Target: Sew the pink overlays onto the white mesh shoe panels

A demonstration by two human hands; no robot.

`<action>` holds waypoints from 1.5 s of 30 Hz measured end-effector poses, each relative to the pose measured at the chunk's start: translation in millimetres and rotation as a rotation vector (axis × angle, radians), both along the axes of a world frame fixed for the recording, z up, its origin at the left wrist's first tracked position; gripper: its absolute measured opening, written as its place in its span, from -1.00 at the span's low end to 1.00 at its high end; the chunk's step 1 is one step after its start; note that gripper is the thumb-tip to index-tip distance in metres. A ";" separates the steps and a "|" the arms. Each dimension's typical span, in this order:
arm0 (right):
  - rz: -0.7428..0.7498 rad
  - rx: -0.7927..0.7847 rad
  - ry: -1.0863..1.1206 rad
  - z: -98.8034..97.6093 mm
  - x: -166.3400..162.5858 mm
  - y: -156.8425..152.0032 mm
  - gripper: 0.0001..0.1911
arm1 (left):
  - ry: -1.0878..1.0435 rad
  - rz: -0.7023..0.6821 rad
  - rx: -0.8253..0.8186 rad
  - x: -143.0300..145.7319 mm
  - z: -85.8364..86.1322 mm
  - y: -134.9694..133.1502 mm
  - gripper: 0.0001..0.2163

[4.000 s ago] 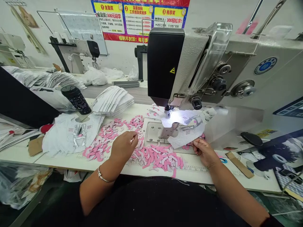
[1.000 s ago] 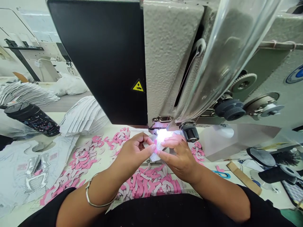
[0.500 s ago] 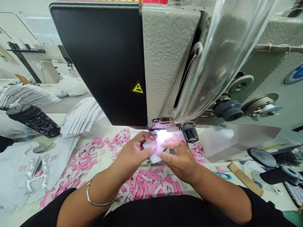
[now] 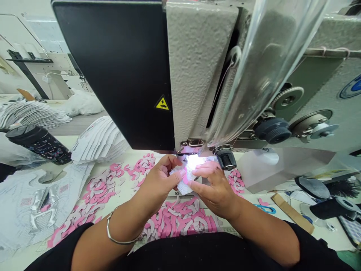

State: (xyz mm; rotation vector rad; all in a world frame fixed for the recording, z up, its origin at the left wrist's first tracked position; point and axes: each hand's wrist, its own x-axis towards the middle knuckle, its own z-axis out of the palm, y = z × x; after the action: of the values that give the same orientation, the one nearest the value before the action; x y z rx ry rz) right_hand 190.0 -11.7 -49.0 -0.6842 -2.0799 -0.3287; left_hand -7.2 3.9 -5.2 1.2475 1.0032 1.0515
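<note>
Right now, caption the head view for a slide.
Left hand and right hand hold white mesh fabric at a sewing machine.

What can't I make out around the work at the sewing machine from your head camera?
Head view only:
White mesh piece: its edges are partly covered by the left hand and right hand.
Pink cut piece: mostly hidden by the fingers, so its shape is unclear.
Needle area: washed out by the glare of the sewing light.
Round blue badge: cut off by the right edge.

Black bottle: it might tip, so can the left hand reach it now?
Probably yes, once the left hand releases the white mesh piece; only flat pink cutouts and a low white stack lie toward the bottle.
</note>
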 end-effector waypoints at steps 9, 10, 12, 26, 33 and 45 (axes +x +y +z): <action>0.002 -0.050 0.010 20.5 1.5 10.5 -0.71 | -0.060 -0.036 -0.177 6.3 8.9 13.4 -0.75; -0.013 -0.073 0.000 21.2 2.7 11.8 -0.73 | -0.062 -0.054 -0.186 6.3 8.8 15.9 -0.77; -0.041 -0.119 -0.023 20.7 5.9 13.8 -0.75 | -0.055 -0.096 -0.199 6.3 8.6 20.0 -0.80; 0.026 -0.064 0.019 14.1 8.3 15.7 -0.70 | -0.030 -0.094 -0.175 9.8 9.6 18.8 -0.82; 0.006 -0.128 -0.043 20.8 11.7 15.8 -0.74 | -0.032 -0.097 -0.184 11.8 12.6 19.3 -0.81; 0.047 -0.098 -0.001 13.5 11.7 17.7 -0.70 | -0.052 -0.059 -0.189 12.3 13.2 18.8 -0.79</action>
State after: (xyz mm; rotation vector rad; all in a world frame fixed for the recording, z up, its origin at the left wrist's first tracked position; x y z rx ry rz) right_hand 201.7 6.0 -35.5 -0.6924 -2.1208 -0.2017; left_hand 5.1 22.6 8.0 1.0840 0.9955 0.9175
